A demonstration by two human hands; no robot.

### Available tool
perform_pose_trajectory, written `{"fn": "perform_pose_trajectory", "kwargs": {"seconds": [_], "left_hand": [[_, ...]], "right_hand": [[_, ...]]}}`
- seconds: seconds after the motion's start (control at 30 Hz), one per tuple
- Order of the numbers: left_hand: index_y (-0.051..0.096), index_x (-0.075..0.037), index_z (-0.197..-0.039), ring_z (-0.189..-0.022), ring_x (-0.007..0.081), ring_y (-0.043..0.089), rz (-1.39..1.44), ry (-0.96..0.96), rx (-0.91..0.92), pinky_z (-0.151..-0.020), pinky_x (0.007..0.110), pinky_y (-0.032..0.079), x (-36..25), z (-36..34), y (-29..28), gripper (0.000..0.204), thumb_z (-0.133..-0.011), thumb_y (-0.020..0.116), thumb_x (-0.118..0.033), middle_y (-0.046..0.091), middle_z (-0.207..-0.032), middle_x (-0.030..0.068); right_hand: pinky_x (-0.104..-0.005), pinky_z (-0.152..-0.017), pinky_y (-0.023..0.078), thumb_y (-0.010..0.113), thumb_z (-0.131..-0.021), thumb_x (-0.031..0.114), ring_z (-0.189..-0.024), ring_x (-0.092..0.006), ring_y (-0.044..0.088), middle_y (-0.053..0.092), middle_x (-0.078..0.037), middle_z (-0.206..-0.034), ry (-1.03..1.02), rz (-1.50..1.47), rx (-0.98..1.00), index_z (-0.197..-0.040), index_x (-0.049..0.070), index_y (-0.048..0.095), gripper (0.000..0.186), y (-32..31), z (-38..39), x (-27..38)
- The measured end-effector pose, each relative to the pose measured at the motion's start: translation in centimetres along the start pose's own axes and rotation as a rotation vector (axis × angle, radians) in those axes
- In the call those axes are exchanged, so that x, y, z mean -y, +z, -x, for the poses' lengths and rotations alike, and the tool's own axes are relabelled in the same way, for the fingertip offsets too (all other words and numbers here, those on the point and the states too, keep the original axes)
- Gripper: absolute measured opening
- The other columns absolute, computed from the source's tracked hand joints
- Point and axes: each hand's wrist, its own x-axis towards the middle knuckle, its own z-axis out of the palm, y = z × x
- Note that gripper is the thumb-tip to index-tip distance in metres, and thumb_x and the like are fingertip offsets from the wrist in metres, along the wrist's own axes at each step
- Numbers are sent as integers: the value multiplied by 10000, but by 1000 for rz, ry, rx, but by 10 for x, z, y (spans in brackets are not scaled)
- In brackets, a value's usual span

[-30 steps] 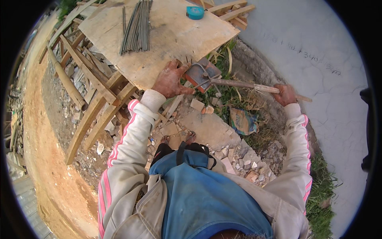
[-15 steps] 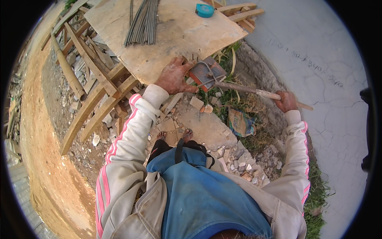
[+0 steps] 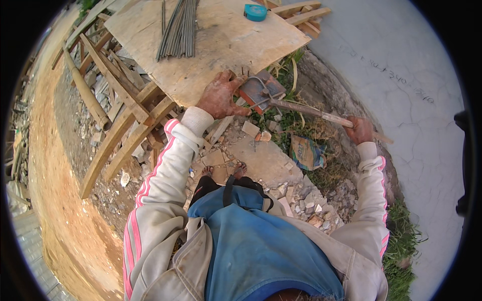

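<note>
At the near edge of a plywood board (image 3: 221, 52), a reddish-brown block with a metal plate (image 3: 257, 96) carries upright pins and a thin bent steel rod (image 3: 263, 82). My left hand (image 3: 219, 95) lies just left of it. Its fingers curl over the board edge onto the rod, with the thumb stretched toward the block; the exact grip is partly hidden. My right hand (image 3: 359, 130) is wrapped round the outer part of a long bar (image 3: 311, 111), whose inner end meets the pins on the plate.
A bundle of straight steel rods (image 3: 178, 32) and a teal tape measure (image 3: 255, 12) lie on the board. Wooden beams (image 3: 118, 140) and a bamboo pole (image 3: 88, 95) are at left. Rubble (image 3: 314, 205) and a crumpled sack (image 3: 307, 152) cover ground beside a grey wall (image 3: 422, 165).
The bar and my right hand have shifted very slightly toward me. My left hand stays in place by the block. The view has moved a little.
</note>
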Motion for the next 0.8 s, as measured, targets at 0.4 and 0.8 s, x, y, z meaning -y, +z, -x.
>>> {"fn": "perform_pose_trajectory", "kwargs": {"seconds": [0.4, 0.8], "left_hand": [[540, -62, -1403, -1212, 407, 508, -17, -3, -40, -1015, 478, 471, 1, 2, 5, 962, -613, 875, -497, 507, -1254, 197], [536, -29, -1396, -1228, 417, 505, 11, 0, -6, -1026, 479, 458, 3, -1, 4, 971, -622, 880, -504, 498, -1311, 227]], "right_hand": [[-513, -610, 484, 700, -847, 384, -684, -436, 618, 642, -193, -702, 91, 107, -70, -775, 113, 687, 281, -2, 15, 14], [-503, -636, 525, 726, -810, 384, -707, -414, 667, 674, -190, -719, 442, 86, -135, -843, 133, 725, 253, 34, 129, 114]]}}
